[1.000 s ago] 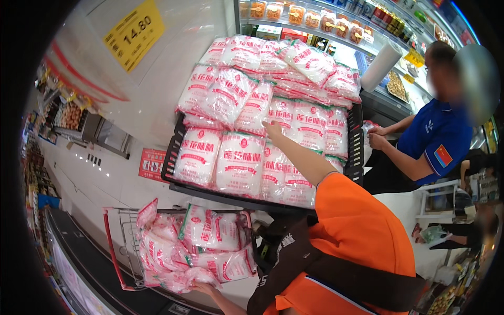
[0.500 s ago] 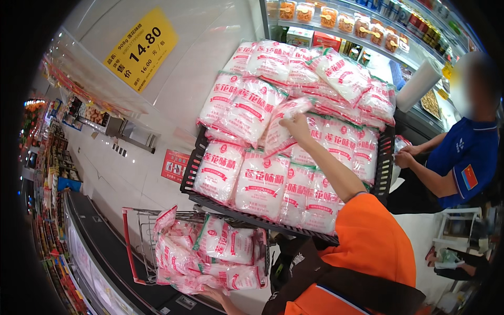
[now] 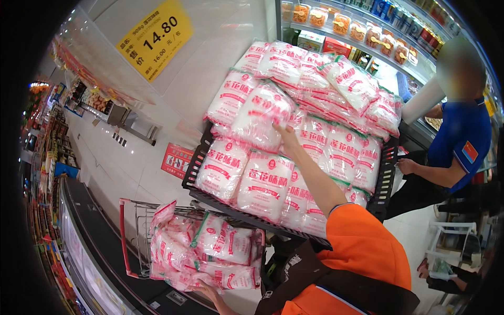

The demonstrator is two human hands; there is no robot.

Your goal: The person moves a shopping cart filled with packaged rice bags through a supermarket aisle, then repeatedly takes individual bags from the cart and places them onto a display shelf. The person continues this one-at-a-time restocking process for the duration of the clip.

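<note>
My right hand (image 3: 286, 137) is closed on the right edge of a clear, pink-printed bag of white granules (image 3: 261, 113), which lies on top of the pile and is slightly blurred. Similar bags (image 3: 263, 186) fill a black slatted crate (image 3: 386, 176), stacked higher at the back. At the lower left, my left hand (image 3: 209, 295) rests against the lowest bags in a shopping cart (image 3: 123, 236), its fingers stretched out and partly seen. More bags of the same kind (image 3: 223, 239) are heaped loosely in that cart.
Close by the crate's right side stands a person in a blue shirt (image 3: 455, 149), beside a white plastic roll (image 3: 422, 100). A chilled shelf (image 3: 362, 31) with tubs and cans runs behind. A yellow price sign (image 3: 156, 39) hangs at upper left; a black-edged freezer (image 3: 100, 236) flanks the cart.
My right hand has brought the tilted bag left and laid it flatter on the pile. My left hand stays by the cart's bags. The person in blue has shifted toward the roll.
</note>
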